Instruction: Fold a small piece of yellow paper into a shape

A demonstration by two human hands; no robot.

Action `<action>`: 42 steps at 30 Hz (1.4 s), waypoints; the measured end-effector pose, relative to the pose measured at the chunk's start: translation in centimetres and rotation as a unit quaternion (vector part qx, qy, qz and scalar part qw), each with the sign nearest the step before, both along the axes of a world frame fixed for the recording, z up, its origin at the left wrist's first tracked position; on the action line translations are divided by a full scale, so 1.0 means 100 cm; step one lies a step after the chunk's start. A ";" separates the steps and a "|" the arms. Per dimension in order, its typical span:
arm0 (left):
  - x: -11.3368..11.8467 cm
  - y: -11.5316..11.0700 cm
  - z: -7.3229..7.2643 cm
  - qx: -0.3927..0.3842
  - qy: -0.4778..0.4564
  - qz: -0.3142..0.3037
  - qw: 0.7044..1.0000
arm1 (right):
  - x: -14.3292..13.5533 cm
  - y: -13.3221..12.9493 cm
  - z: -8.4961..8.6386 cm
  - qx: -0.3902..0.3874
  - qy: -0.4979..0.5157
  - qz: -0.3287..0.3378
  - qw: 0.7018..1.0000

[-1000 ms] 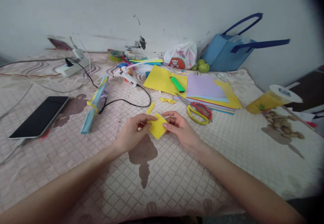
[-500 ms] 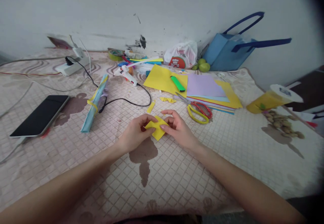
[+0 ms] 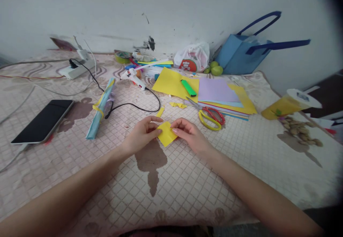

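A small square of yellow paper (image 3: 166, 136) is held up between both hands, one corner toward me, with faint creases. My left hand (image 3: 144, 132) pinches its left corner between thumb and fingers. On the opposite corner, the thumb and forefinger of my right hand (image 3: 189, 132) are closed. Just beyond the hands lie a narrow yellow strip (image 3: 160, 112) and a zigzag yellow paper piece (image 3: 178, 105). Scissors with red and yellow handles (image 3: 210, 119) rest to the right of these.
Coloured sheets (image 3: 217, 91) carry a green cutter (image 3: 188, 88). A glue gun (image 3: 135, 79) and its black cord lie behind. At left are a blue paper roll (image 3: 100, 110), phone (image 3: 44, 122) and power strip (image 3: 77, 69); at right, a yellow cup (image 3: 281, 106).
The fingers have moved outward to the corners of the yellow square, so more of its face shows. It looks flatter than before.
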State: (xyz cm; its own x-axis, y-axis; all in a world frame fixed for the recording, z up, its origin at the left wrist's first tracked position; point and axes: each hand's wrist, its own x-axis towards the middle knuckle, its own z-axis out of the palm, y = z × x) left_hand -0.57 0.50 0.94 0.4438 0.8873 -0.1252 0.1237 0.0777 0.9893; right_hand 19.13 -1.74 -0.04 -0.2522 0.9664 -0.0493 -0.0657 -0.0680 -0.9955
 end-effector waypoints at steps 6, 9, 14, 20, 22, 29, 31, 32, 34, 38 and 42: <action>0.000 -0.001 0.003 -0.047 -0.031 -0.008 0.998 | 0.000 0.001 -0.004 -0.010 0.038 -0.004 0.999; 0.001 -0.002 0.002 -0.099 -0.057 -0.003 0.993 | 0.000 0.001 -0.005 0.007 0.042 -0.030 0.999; 0.002 -0.005 0.005 -0.104 -0.052 -0.001 0.993 | 0.002 0.002 -0.005 0.023 0.039 -0.022 0.999; 0.003 -0.005 0.010 -0.073 -0.031 0.014 0.997 | 0.003 0.002 -0.003 0.006 0.042 -0.027 0.999; 0.002 -0.003 0.006 -0.065 -0.029 0.021 0.997 | 0.003 0.001 -0.002 0.001 0.050 -0.025 0.998; 0.000 0.001 0.001 -0.040 -0.011 -0.001 0.999 | 0.003 0.002 -0.001 -0.021 0.053 -0.029 0.998; 0.000 0.000 0.003 -0.038 -0.010 -0.004 0.999 | 0.003 0.002 -0.002 -0.016 0.046 -0.032 0.998; 0.001 0.000 0.004 -0.038 -0.012 -0.003 0.999 | 0.003 0.003 -0.002 -0.012 0.044 -0.034 0.998; 0.001 -0.002 0.006 -0.040 -0.026 0.000 0.999 | 0.003 0.003 -0.001 -0.008 0.041 -0.039 0.998; 0.002 -0.002 0.004 -0.040 -0.071 0.009 0.997 | 0.003 0.003 -0.001 -0.007 0.039 -0.046 0.998; 0.000 0.002 -0.001 -0.006 -0.063 0.020 0.998 | 0.004 0.004 -0.003 -0.013 0.056 -0.038 0.998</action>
